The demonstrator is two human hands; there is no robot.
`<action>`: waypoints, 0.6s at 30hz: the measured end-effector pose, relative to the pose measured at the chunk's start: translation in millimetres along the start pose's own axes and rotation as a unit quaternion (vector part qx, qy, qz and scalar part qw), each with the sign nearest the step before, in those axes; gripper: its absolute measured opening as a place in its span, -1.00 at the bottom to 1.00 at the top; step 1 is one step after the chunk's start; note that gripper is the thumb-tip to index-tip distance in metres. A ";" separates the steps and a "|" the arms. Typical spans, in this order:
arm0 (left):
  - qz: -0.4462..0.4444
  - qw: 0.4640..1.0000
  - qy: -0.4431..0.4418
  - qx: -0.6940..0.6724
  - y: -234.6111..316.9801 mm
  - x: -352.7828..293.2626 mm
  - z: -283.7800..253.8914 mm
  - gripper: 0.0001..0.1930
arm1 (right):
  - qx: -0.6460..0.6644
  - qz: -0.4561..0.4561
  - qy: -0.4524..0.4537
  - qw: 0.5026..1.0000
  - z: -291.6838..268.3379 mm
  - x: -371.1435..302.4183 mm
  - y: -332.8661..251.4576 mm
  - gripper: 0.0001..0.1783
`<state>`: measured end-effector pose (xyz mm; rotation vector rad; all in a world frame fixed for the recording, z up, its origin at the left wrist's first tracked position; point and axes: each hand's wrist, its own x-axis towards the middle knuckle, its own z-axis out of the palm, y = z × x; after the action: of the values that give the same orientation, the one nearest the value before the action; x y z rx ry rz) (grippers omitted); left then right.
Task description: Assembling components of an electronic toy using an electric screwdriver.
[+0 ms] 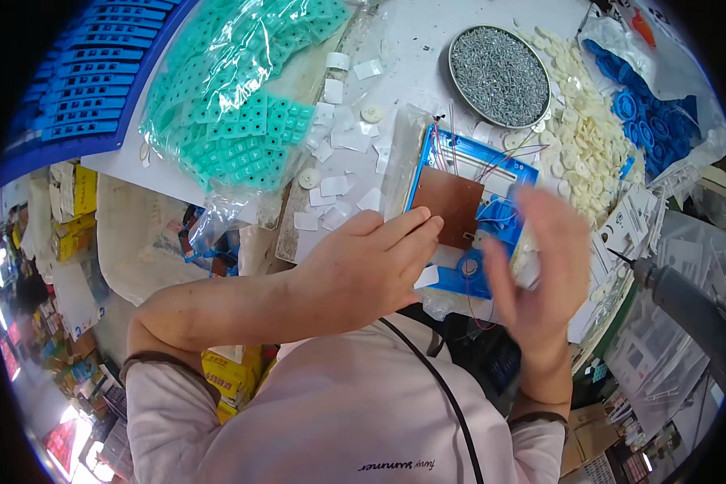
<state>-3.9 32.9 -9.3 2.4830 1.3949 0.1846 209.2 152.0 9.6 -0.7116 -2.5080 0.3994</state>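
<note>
A blue plastic housing lies on the worktable, with a brown circuit board inside it. Thin red, white and dark wires run from the board and over the housing's edge. My left hand rests flat from the left, fingers stretched and fingertips on the board's lower left part; its thumb is mostly hidden. Over the housing's right side hovers my right hand, smeared by motion, thumb and fingers partly visible. Whether it holds anything small is unclear. Near the housing's lower edge sits a small white piece.
Behind the housing stands a round dish of small screws. Cream plastic pieces are heaped at right, beside bagged blue parts. A bag of green keypads lies left. An electric screwdriver points in from the right.
</note>
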 end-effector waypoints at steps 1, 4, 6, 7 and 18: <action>-0.001 1.000 0.007 -0.012 -1.1 0.2 2.2 -0.34 | 0.035 -0.025 -0.058 0.997 -0.5 -8.1 -2.6 -0.27; -0.003 0.998 0.022 -0.065 -7.1 4.3 1.6 -0.35 | 0.004 -0.007 -0.174 0.985 13.6 -21.7 -13.2 -0.29; -0.011 0.994 0.031 -0.104 -11.0 6.0 -0.1 -0.36 | -0.039 0.013 -0.211 0.977 17.7 -22.2 -20.3 -0.28; -0.016 0.992 0.036 -0.121 -12.9 6.3 -0.5 -0.37 | -0.051 0.013 -0.218 0.974 16.9 -21.8 -22.4 -0.27; -0.114 0.950 0.286 -0.048 -90.0 127.2 -43.4 -0.77 | -0.082 -0.002 -0.266 0.960 13.0 -2.3 -33.2 -0.21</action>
<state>-21.4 193.4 0.5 2.2510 1.8187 0.9585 190.3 121.7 11.2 -0.7374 -3.0794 0.4287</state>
